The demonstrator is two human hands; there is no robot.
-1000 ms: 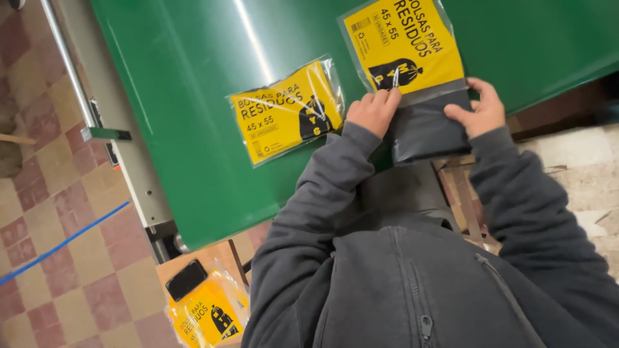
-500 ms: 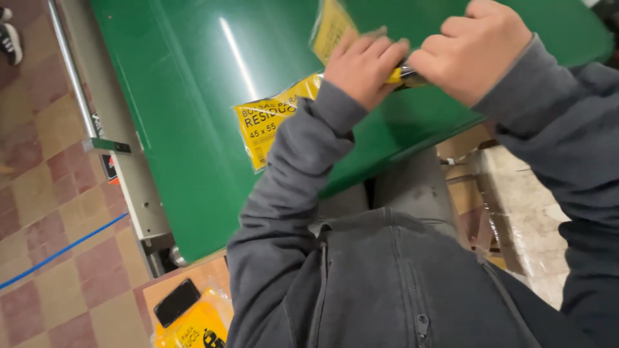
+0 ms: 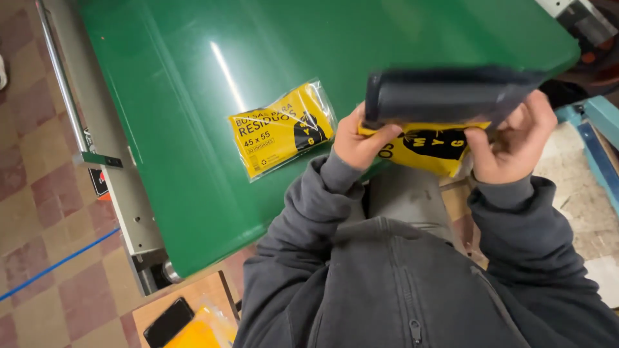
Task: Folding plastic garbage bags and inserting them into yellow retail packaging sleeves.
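Both my hands hold up one clear packet [image 3: 445, 106] of dark folded bags with a yellow printed card, lifted off the green belt and blurred. My left hand [image 3: 358, 138] grips its lower left corner with the thumb on the yellow card. My right hand [image 3: 516, 138] grips its lower right side. A second packet [image 3: 280, 127], yellow card with a black figure inside clear plastic, lies flat on the green conveyor belt [image 3: 193, 84] just left of my left hand, untouched.
The belt's grey metal side rail [image 3: 106, 154] runs along its left edge over a tiled floor with a blue tape line [image 3: 58, 264]. A box [image 3: 187, 322] at the bottom holds more yellow packets and a black object. Blue machine parts [image 3: 596, 138] stand on the right.
The held packet has been turned and lowered toward me; earlier it lay on the belt, then was raised in both hands. The other packet has stayed in place.
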